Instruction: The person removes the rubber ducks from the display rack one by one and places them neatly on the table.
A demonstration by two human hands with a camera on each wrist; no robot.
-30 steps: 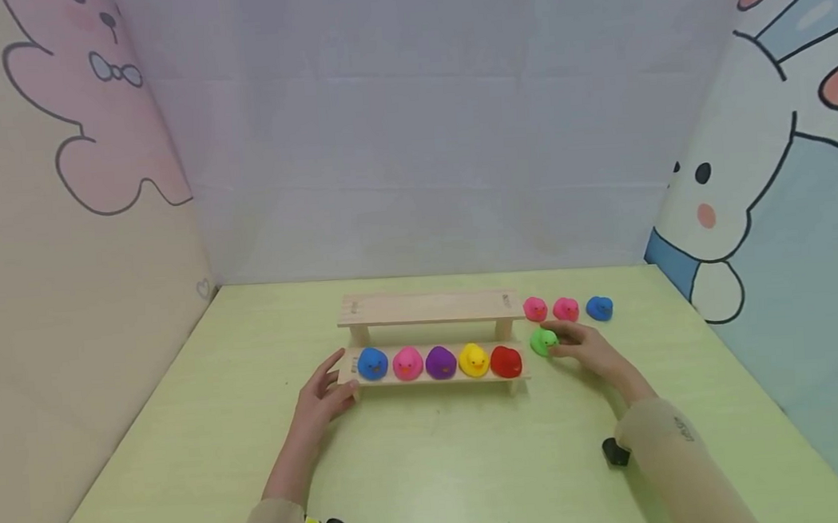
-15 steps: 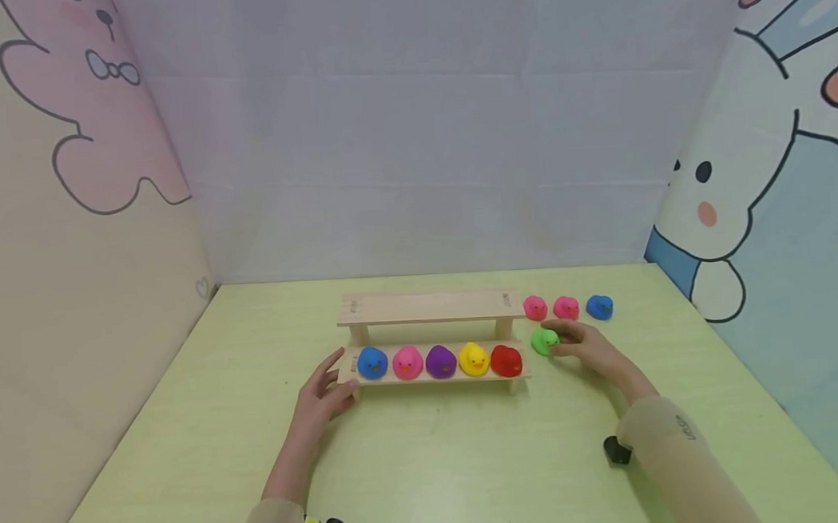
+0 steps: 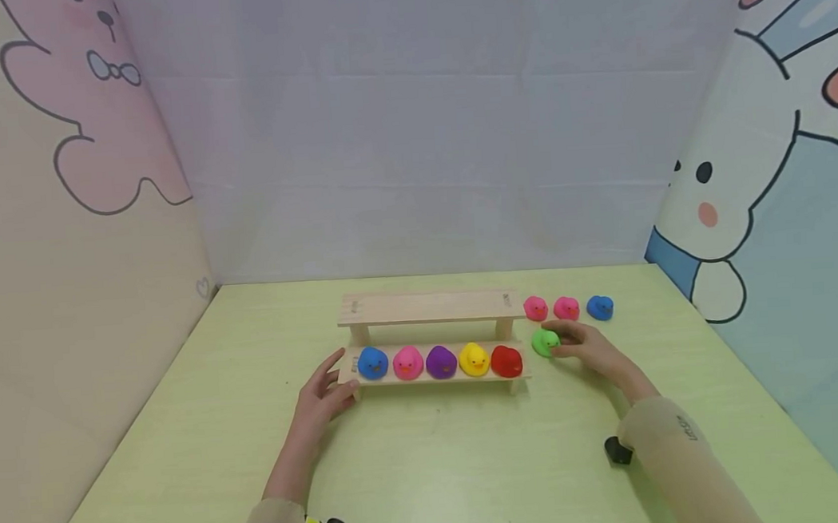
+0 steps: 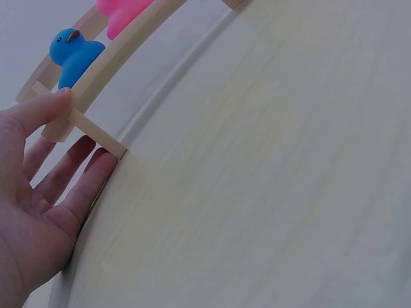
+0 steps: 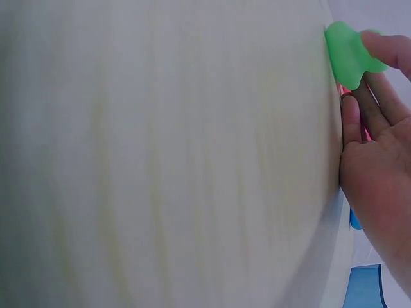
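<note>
A two-step wooden stand [image 3: 429,307] is on the table, with a row of rubber ducks along its lower step: blue [image 3: 372,363], pink [image 3: 408,363], purple [image 3: 441,362], yellow [image 3: 474,360] and red [image 3: 507,362]. My left hand [image 3: 321,395] grips the stand's left end; the left wrist view has the thumb [image 4: 48,109] on the step's end and the fingers beyond it. Just right of the stand, my right hand [image 3: 588,349] pinches a green rubber duck [image 3: 545,342] at table level. In the right wrist view its thumb lies over the green duck [image 5: 347,56].
Behind my right hand, two pink ducks [image 3: 535,309] and a blue duck [image 3: 600,308] stand in a line on the table [image 3: 432,469]. The upper step bears no ducks. A pale cloth backdrop [image 3: 411,134] rises at the table's far edge, with printed side panels.
</note>
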